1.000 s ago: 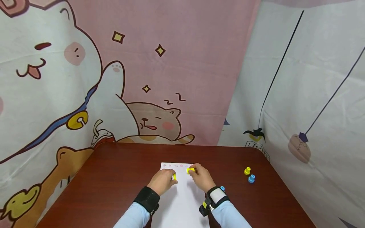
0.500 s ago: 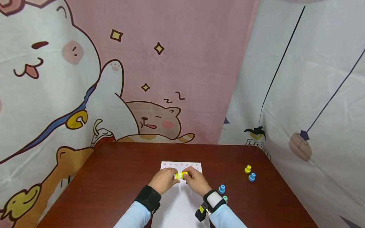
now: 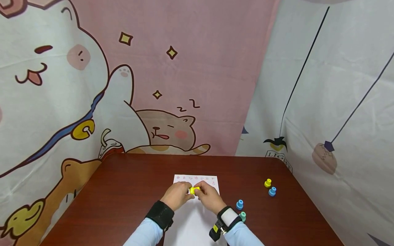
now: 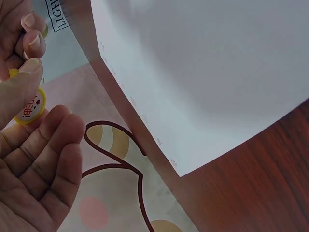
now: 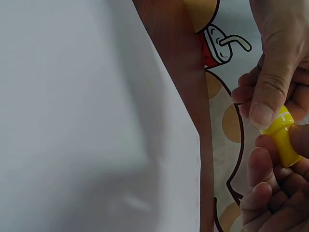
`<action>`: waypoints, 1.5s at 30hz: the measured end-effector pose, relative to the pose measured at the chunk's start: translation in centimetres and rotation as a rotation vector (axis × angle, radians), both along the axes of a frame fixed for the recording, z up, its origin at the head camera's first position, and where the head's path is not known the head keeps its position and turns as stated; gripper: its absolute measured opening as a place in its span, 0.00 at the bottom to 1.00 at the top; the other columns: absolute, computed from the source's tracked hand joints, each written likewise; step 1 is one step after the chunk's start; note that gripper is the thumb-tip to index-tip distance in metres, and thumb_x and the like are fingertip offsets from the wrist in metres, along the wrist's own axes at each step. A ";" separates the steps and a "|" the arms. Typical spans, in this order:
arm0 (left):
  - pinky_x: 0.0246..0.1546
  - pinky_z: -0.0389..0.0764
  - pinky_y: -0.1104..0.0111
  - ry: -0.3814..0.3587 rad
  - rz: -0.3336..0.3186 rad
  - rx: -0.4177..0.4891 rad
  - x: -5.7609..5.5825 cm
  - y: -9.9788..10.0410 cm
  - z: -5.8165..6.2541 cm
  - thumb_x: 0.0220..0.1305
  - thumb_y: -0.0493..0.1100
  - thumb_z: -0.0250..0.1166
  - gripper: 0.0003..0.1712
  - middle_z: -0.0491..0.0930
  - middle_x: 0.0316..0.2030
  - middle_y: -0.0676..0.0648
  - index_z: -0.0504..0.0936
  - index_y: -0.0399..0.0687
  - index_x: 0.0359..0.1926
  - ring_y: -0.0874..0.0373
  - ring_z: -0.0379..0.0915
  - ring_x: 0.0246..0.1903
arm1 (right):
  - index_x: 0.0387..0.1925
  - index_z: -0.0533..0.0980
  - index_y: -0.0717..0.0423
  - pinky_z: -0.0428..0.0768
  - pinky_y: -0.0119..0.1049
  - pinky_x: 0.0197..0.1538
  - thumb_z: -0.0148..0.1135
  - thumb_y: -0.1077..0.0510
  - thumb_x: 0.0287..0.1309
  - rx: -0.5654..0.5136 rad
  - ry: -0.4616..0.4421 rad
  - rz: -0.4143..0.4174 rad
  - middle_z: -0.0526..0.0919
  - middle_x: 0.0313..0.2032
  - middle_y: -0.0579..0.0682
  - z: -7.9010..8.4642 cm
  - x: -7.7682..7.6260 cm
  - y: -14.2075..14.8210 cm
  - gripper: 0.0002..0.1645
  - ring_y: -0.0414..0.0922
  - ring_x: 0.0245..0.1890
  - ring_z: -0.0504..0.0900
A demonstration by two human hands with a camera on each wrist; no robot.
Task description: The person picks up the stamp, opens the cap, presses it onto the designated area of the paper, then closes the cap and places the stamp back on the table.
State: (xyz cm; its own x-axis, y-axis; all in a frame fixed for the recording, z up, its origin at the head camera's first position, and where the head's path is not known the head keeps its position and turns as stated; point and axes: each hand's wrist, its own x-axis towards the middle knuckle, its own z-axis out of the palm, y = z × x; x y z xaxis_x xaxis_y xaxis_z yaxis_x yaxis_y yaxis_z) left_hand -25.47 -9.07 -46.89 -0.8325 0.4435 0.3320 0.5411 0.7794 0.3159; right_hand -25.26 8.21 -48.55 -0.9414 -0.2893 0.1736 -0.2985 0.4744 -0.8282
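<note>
Over the paper in the head view, both hands meet at a small yellow toy stamp [image 3: 195,190]. My left hand [image 3: 176,194] pinches its round cap between thumb and fingers. In the left wrist view the cap's end [image 4: 33,108] shows red print and small hearts inside a yellow rim. My right hand [image 3: 211,198] holds the flared handle [image 5: 288,150], seen in the right wrist view below the left thumb. Cap and handle are in line, end to end. Fingers cover part of both.
White paper [image 3: 191,225] lies on the brown table [image 3: 138,184], with a row of small pink prints along its far edge. Right of it stand a blue stamp [image 3: 239,204] and a green one [image 3: 243,216]. Farther right are a yellow stamp [image 3: 267,182] and another blue one [image 3: 272,191].
My right hand has moved left with the yellow stamp until it meets the cap in my left hand, which has barely moved. The green stamp beside the right wrist has come into view.
</note>
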 end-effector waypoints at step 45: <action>0.30 0.78 0.57 -0.154 0.325 -0.314 0.9 -1.7 1.1 0.47 0.54 0.79 0.21 0.78 0.24 0.48 0.85 0.44 0.32 0.51 0.76 0.27 | 0.42 0.77 0.60 0.77 0.40 0.33 0.65 0.56 0.62 0.561 0.084 -0.271 0.81 0.30 0.49 4.1 -4.8 11.8 0.12 0.45 0.27 0.74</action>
State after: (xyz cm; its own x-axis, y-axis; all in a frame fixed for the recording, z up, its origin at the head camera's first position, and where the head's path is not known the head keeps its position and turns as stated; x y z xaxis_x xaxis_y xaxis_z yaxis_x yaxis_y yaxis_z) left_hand -24.58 -10.80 -45.79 -0.9736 0.2115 0.0855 0.2193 0.9710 0.0953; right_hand -30.02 20.00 -44.49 -0.9837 -0.1112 0.1415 -0.1605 0.8978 -0.4102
